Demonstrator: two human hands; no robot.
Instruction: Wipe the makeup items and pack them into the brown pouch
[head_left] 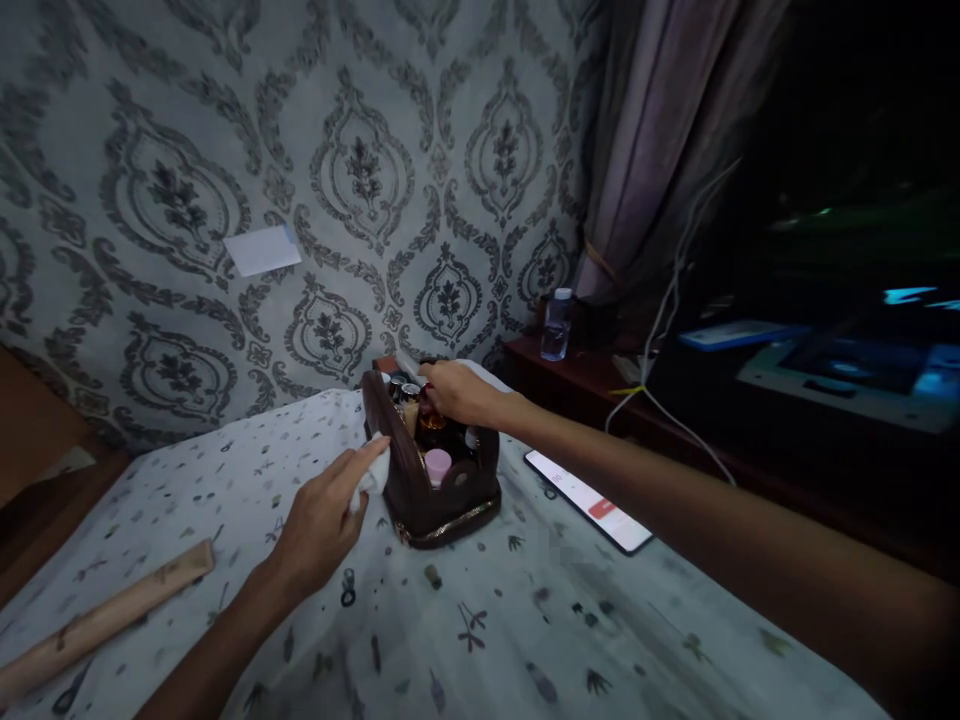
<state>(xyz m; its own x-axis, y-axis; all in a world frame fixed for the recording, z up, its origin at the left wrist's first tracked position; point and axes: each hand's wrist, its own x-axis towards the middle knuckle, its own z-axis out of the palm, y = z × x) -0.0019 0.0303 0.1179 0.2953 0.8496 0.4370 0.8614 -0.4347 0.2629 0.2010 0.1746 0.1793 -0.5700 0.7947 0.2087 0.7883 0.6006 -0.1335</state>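
A dark brown cosmetic bag (442, 510) stands open on the bed, packed with several bottles and jars. My right hand (457, 392) reaches into its far part, the fingers closed round the top of an amber bottle (432, 424). A pink-lidded jar (437, 466) sits at the near end of the bag. Beside it, a tan tube or bottle (410, 416) and silver-capped bottles (409, 393) stand close together. Crumpled in my left hand (322, 515) is a white tissue (370, 482); the index finger rests against the bag's left side.
Right of the bag lies a lit phone (589, 502). A wooden stick (105, 615) lies on the patterned sheet at left. A clear bottle (556, 325) and a white cable (667, 300) are by the dark table. The papered wall (360, 180) rises behind.
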